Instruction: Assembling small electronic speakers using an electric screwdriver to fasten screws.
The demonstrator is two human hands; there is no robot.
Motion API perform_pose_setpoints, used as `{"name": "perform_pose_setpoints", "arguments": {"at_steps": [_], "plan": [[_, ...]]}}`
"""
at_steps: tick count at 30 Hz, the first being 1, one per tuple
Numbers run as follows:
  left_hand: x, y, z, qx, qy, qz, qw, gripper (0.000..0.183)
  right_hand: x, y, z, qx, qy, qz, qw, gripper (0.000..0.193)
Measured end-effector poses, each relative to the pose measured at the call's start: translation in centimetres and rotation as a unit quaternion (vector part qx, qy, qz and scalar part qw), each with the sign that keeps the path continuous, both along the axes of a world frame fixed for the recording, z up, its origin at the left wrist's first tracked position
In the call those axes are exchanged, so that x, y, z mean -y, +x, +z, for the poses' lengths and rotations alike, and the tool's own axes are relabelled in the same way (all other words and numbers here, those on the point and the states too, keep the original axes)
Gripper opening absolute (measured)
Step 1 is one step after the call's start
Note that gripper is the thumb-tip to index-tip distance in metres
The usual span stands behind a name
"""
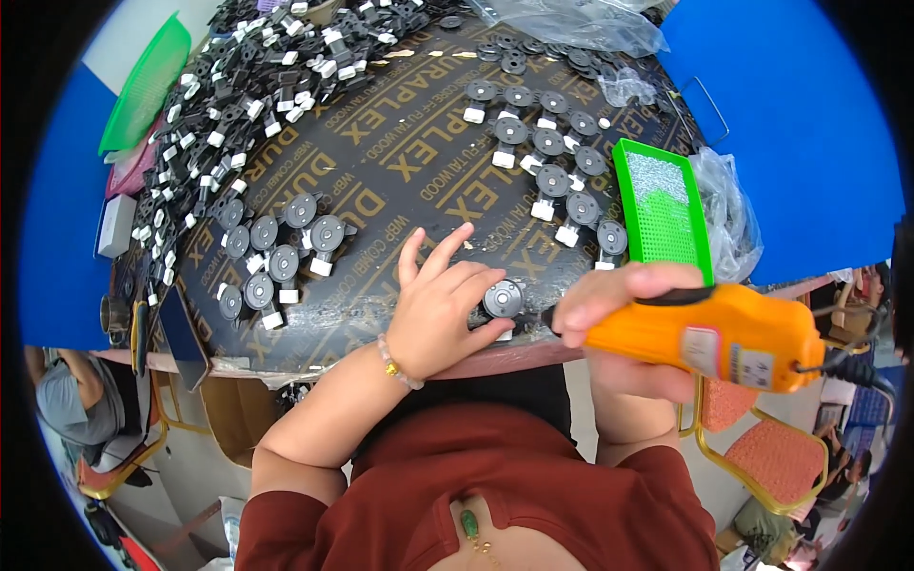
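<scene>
A black disc-shaped part [503, 299] with a grey face and a white block lies near the table's front edge. My left hand [440, 309] steadies it between thumb and index finger, while the other fingers spread over the tabletop. In my right hand [619, 314], the fingers wrap round an orange electric screwdriver [709, 335] with a black switch strip and a cable at its back end. Its dark front end points left toward the part; I cannot tell whether they touch. A green tray [706, 238] of small silvery pieces stands just beyond the right hand.
Similar disc parts with white blocks lie in rows at right [552, 181] and in a group at left [283, 262]. A large pile of black and white pieces [276, 86] covers the far left. Clear plastic bags [728, 214] lie beside the tray. Chairs [776, 457] stand behind at right.
</scene>
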State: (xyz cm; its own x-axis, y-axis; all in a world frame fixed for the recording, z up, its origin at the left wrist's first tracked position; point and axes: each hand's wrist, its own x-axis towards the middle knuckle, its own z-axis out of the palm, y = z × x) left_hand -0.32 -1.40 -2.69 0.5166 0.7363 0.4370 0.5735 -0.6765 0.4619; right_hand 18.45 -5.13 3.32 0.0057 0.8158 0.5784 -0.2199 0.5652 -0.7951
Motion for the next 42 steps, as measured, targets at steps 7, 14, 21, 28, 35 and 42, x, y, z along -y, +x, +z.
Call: {"name": "perform_pose_setpoints", "arguments": {"at_steps": [7, 14, 21, 28, 35, 42], "plan": [[0.0, 0.0, -0.3, 0.003, 0.005, 0.001, 1.0, 0.045, -1.9, -1.6, -1.3, 0.017, -0.015, 0.036, 0.999, 0.079], [0.1, -0.3, -0.5, 0.001, 0.001, -0.002, 1.0, 0.044, -1.7, -2.2, -1.3, 0.042, -0.055, 0.02, 0.997, 0.077], [0.1, 0.1, 0.2, 0.037, -0.015, 0.008, 0.999, 0.037, -1.8, -1.7, -1.1, -0.046, -0.01, 0.057, 0.997, 0.073], [0.1, -0.4, 0.2, 0.038, 0.003, -0.039, 0.998, 0.021, -1.5, -1.6, 0.0, -0.048, 0.026, 0.068, 0.996, 0.073], [-0.2, -0.3, -0.6, 0.081, 0.023, -0.032, 0.996, 0.01, -1.5, -1.5, 0.0, -0.066, 0.04, 0.054, 0.996, 0.073], [0.0, -0.4, 0.0, 0.053, 0.034, -0.032, 0.998, 0.011, -0.7, -1.7, 0.8, -0.062, 0.018, 0.064, 0.996, 0.063]]}}
